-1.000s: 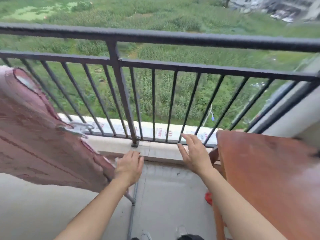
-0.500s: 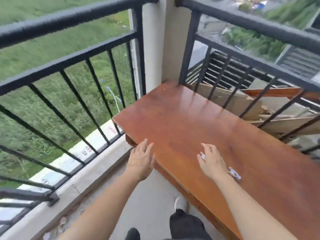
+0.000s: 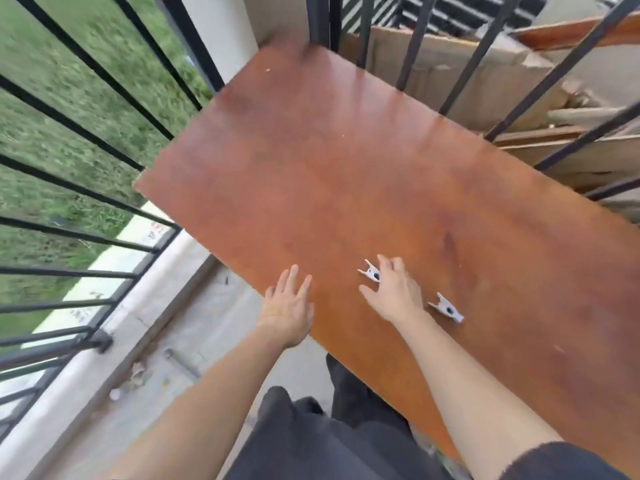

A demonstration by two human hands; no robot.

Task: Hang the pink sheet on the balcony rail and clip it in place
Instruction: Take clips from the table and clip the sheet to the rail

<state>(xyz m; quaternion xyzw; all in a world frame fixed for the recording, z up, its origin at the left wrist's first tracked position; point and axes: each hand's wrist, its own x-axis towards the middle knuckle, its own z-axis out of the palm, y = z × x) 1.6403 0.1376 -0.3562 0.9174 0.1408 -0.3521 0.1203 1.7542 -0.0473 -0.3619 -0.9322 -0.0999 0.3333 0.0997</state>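
Note:
Two white clips lie on a reddish-brown wooden table (image 3: 346,168). One clip (image 3: 370,273) is at the fingers of my right hand (image 3: 393,292), partly under them; whether the fingers grip it I cannot tell. The other clip (image 3: 446,308) lies just right of that wrist, untouched. My left hand (image 3: 289,304) hovers flat with straight fingers over the table's near edge, holding nothing. The pink sheet is out of view. The black balcony rail (image 3: 86,140) runs along the left.
More black railing bars (image 3: 485,53) stand behind the table, with cardboard and wood boards (image 3: 450,64) piled beyond them. A concrete kerb (image 3: 138,306) and the floor lie at the lower left. A pale pillar (image 3: 221,32) stands at the corner. My dark trousers (image 3: 329,441) show below.
The view has swung right from the rail and the hanging pink sheet to the table. My right hand has come down onto the nearer clip; my left hand moved over the table edge.

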